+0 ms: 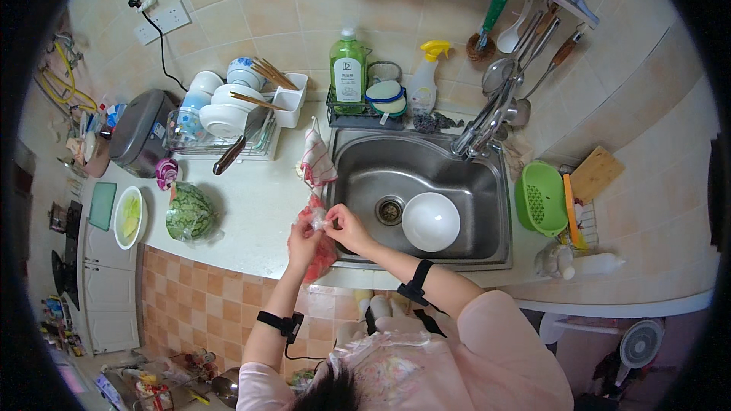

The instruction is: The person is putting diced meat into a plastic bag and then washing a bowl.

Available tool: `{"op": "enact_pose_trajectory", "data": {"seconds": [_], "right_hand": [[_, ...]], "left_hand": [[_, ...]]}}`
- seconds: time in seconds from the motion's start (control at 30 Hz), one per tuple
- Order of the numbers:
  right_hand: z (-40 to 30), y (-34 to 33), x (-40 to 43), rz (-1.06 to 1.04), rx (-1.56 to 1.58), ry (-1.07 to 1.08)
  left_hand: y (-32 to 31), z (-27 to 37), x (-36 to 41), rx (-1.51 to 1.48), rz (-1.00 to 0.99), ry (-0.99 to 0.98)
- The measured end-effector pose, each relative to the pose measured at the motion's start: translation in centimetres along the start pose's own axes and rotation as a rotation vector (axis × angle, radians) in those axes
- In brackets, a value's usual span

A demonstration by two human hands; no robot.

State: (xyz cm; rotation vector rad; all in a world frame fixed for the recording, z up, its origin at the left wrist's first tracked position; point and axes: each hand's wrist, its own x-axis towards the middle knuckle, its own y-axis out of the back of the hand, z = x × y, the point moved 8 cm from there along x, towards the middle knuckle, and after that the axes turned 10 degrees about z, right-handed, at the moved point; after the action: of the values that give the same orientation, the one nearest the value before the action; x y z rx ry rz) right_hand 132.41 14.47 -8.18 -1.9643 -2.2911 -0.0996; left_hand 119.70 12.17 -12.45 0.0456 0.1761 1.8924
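A clear plastic bag with red contents (322, 260), perhaps meat, lies at the counter's front, just left of the sink. My left hand (302, 244) grips the gathered plastic at its top. The fingertips of my right hand (347, 232) pinch the same bunched plastic from the other side. Part of the bag is hidden behind my left hand. Just beyond it, a red-and-white checked cloth (317, 160) hangs on a small rack. To the right, a white bowl (431, 222) sits in the stainless steel sink (365, 154) beside the drain.
On the left stand a plastic-wrapped cut watermelon (193, 214), a white bowl of pale green pieces (121, 234) and a dish rack (228, 151) with a knife handle (229, 155) jutting forward. The faucet (477, 140) is behind the sink; a green basket (539, 197) stands right.
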Motion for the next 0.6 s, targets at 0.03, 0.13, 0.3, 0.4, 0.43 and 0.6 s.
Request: {"op": "enact_pose_trajectory", "data": {"seconds": [0.03, 0.13, 0.3, 0.4, 0.43, 0.6], "right_hand": [[0.0, 0.1, 0.0, -0.008, 0.009, 0.001], [-1.8, 1.0, 0.0, 0.029, -0.43, 0.13], [-4.9, 0.3, -0.5, -0.066, -0.764, 0.347], [-5.5, -0.3, -1.0, -0.109, -0.881, 0.461], [-5.7, -0.4, -1.1, -0.116, -0.868, 0.479], [-4.7, -1.3, -0.9, -0.155, -0.929, 0.47]], "left_hand": [[0.1, -0.1, 0.2, 0.007, 0.01, -0.001], [-0.6, 0.6, 0.0, 0.163, -0.036, -0.09], [-0.7, 4.3, -0.9, 0.495, 0.038, -0.27], [-1.0, 7.1, -1.7, 0.552, 0.037, -0.435], [-1.2, 7.7, -1.9, 0.604, 0.01, -0.452], [-0.7, 7.3, -2.1, 0.561, 0.09, -0.446]]}}
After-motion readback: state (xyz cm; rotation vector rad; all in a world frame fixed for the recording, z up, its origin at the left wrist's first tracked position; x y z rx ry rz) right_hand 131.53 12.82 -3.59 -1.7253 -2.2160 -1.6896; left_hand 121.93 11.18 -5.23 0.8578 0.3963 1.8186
